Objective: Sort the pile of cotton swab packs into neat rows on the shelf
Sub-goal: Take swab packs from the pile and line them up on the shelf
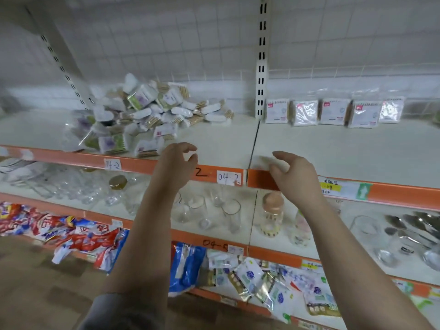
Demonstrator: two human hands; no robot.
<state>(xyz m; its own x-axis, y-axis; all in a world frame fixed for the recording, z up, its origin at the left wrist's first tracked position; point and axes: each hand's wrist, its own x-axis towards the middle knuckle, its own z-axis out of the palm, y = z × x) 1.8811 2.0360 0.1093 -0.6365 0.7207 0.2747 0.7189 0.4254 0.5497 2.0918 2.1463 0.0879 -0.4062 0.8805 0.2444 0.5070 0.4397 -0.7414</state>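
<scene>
packs of cotton swabs in clear plastic wrap lie in a big messy pile (147, 115) on the left part of the white shelf with the orange front edge (133, 163). some packs have purple and green labels, and some show tan sticks at the ends. they lie on top of each other and point every way.

on the right part of the same shelf, five flat square packs with small red marks (333, 111) already stand in a row by the back wire grid.

both hands are up in front of the orange edge, near the middle, and they hold nothing. the left hand (177, 163) has loosely bent fingers, with the thumb and first finger close but not pinching anything. it is just beside the front of the pile, not touching it. the right hand (294, 173) is open too, fingers softly curved.

the packs look small and very light. the wrap looks smooth and shiny, so it may slip. the sticks inside make each pack a bit stiff, so i think it is best to pinch one by its long flat sides. taking a low one could make the pile slide, so a top or front pack looks safer.
</scene>
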